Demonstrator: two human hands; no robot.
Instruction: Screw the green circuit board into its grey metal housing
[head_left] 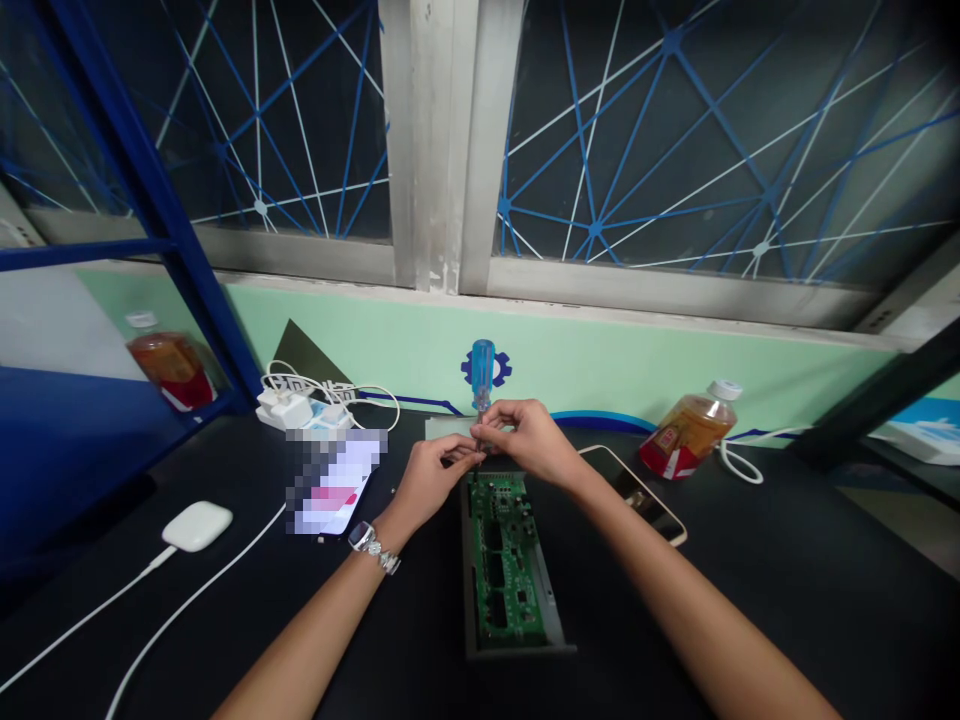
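A screwdriver [483,372] with a translucent blue handle stands upright over the far end of a green circuit board [514,560]. My right hand [523,437] is closed around the lower part of the screwdriver, thumb and fingers pinching it below the handle. Close beside it, my left hand [439,470] has its fingertips pinched together near the shaft, low over the board's far left corner. Whether those left fingers hold the shaft or something small is hidden. The board sits in a grey metal tray [470,600] lying lengthwise on the black table.
A phone with a lit screen [352,485] lies left, near a white power strip [304,410] with cables. Farther left is a white earbud case [197,526] on a cable. To the right are another phone [637,495] and a drink bottle [690,430]. A window wall stands behind.
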